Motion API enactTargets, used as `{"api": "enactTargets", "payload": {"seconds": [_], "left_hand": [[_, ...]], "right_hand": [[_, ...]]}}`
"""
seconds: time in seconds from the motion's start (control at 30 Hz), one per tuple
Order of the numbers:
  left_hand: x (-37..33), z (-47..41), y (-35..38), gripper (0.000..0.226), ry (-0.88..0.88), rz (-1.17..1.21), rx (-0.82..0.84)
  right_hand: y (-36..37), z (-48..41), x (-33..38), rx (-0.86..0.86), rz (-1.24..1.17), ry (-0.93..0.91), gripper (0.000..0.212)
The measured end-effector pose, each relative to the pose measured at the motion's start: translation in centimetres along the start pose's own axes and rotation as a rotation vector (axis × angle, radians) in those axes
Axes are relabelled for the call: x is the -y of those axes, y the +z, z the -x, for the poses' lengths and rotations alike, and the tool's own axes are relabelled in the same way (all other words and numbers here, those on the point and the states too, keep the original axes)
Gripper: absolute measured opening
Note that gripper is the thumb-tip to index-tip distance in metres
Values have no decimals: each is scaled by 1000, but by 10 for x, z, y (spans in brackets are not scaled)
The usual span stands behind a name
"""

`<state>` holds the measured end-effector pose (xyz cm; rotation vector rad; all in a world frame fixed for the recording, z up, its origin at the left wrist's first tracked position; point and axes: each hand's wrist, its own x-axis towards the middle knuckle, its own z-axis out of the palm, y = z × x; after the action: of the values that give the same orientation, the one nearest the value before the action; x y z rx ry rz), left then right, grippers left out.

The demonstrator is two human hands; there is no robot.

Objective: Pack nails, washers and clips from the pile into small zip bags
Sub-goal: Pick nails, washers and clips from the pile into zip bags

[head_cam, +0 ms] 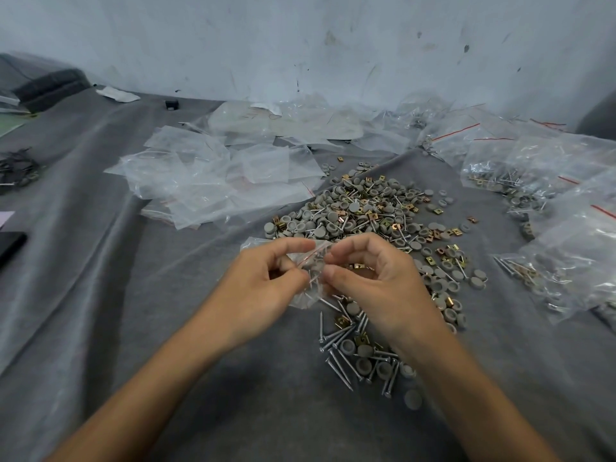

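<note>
Step, my read: working the mouth of one small zip bag (311, 265), closing or opening, can't tell. Left hand (263, 278) and right hand (376, 278) both pinch it, thumb and fingers curled, near the red strip. The bag hangs between them. Pile (363, 208) lies just beyond and under the right hand. Next probably needs an even pinch along the strip. No legible writing.

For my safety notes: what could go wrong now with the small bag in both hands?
Silver nails inside the small clear red-striped zip bag, pinched between the left hand and right hand, may pierce its thin plastic. If its top is not fully sealed, parts could spill onto the grey cloth.
</note>
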<state>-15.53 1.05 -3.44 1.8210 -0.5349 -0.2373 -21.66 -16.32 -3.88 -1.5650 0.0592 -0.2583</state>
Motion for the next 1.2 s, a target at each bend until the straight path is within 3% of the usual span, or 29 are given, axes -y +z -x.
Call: {"api": "enactTargets", "payload": {"seconds": [0.23, 0.47, 0.63, 0.73, 0.93, 1.2], "left_hand": [[0, -1, -5, 42, 15, 15, -48], [1, -1, -6, 37, 4, 69, -80], [3, -1, -8, 44, 13, 29, -85], [2, 0, -9, 45, 23, 26, -82], [-1, 2, -11, 43, 28, 1, -63], [-1, 1, -9, 42, 8, 8, -64]], "right_hand": [[-42, -13, 5, -181, 141, -59, 15], [-50, -16, -2, -27, 816, -13, 7], [-28, -11, -3, 100, 1244, 95, 48], [-27, -7, 0, 120, 1269, 84, 44], [-26, -2, 1, 171, 1214, 27, 11], [-25, -3, -6, 135, 1270, 1, 11]]}}
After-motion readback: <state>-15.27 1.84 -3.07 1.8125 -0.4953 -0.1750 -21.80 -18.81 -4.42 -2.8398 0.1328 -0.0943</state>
